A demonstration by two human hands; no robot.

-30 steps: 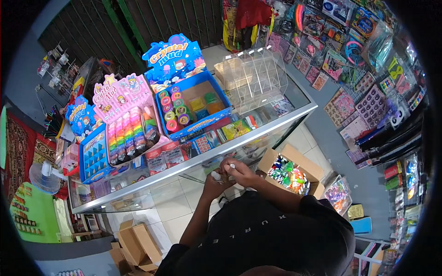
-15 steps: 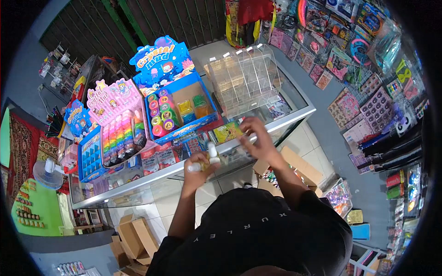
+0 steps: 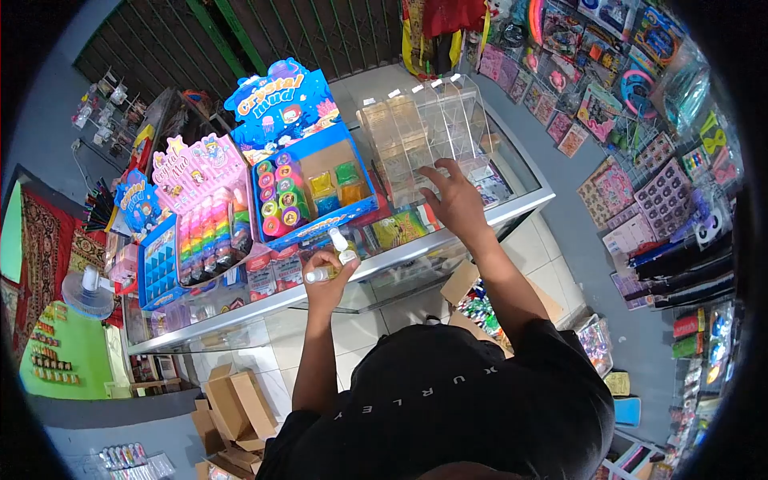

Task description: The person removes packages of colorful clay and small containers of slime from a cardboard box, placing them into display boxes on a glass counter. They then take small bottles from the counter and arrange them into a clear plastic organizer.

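My left hand (image 3: 326,286) is closed around small bottles with white caps, over the front edge of the glass counter. One bottle (image 3: 346,255) points up with its cap leaning toward the blue box, and a second white cap (image 3: 314,276) sticks out to the left. My right hand (image 3: 458,202) reaches forward, fingers apart and nothing in them, its fingertips overlapping the lower front of a clear acrylic display case (image 3: 412,152). The case has slanted dividers and white tags along its top.
Left of the case stand a blue Crystal Mud box (image 3: 316,224) with tubs and packs, and a pink box (image 3: 200,176) of rainbow tubes. The glass counter's metal edge (image 3: 384,264) runs below. A carton of colourful packets (image 3: 488,312) sits on the floor; toys hang on the right wall.
My right hand has moved forward and right, from beside the left hand to the front of the acrylic case. My left hand has shifted slightly left, still holding the bottles.
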